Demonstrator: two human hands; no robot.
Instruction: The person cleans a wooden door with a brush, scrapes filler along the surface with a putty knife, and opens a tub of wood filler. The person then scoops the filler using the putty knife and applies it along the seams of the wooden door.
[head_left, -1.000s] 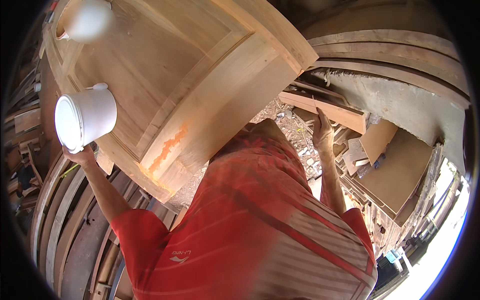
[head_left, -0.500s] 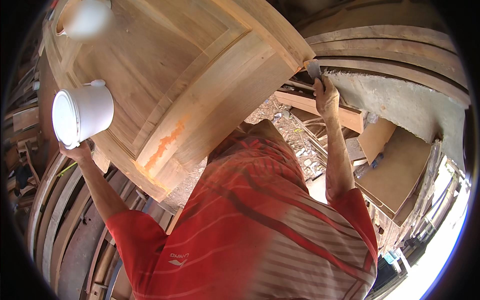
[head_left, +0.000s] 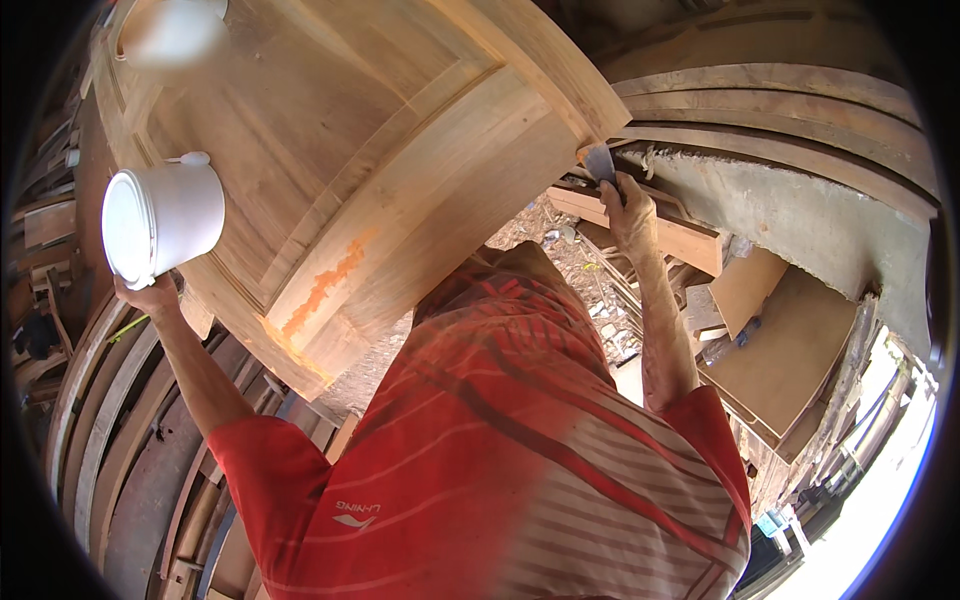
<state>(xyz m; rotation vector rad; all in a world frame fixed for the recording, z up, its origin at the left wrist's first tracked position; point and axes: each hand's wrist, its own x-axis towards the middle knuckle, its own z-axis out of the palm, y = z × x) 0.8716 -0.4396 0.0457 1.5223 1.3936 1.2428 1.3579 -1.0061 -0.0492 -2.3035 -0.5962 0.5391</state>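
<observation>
A wooden panel door [head_left: 430, 210] lies in front of me, with an orange smear of filler [head_left: 325, 287] near its close left corner. My right hand [head_left: 630, 210] grips a putty knife [head_left: 600, 163], its blade against the door's right end, where a little orange filler shows. At the left, my left hand [head_left: 150, 295] is closed on the lower edge of a white plastic bucket [head_left: 180, 220]. The bucket is tipped on its side over the door, its round pale end facing left; its contents cannot be made out.
A second white container [head_left: 175, 35], blurred, is at the door's far left. Long boards [head_left: 770, 105] are stacked at the far right above a grey slab [head_left: 800, 200]. More planks [head_left: 130, 420] lean at the left, and brown sheets [head_left: 780, 350] lie at the right.
My right hand and the putty knife have moved slightly left and nearer to me along the door's end. The left hand and bucket have barely shifted.
</observation>
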